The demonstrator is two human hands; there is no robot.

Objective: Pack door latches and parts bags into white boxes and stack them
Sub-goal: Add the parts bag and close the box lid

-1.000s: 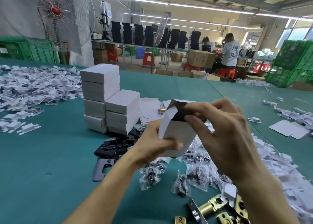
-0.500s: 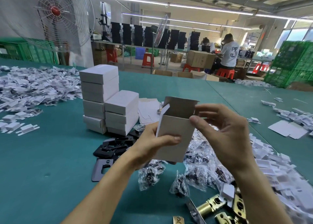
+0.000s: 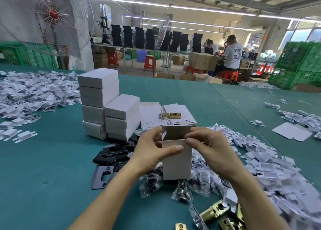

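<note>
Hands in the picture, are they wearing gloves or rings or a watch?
No. The left hand and the right hand are both bare: no gloves, no rings, and no watch or bracelet at the wrists. The fingernails that show are short and plain. No sleeve shows anywhere up to the picture's edge.

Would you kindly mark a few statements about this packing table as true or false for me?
1. The left hand and right hand both hold the white box upright. True.
2. The box's top is closed. False: it is open, with the flap raised at the back.
3. A brass latch lies on the flat blanks beyond the box. True.
4. The two stacks of closed boxes are equally tall. False: the left stack is taller than the right stack.
</note>
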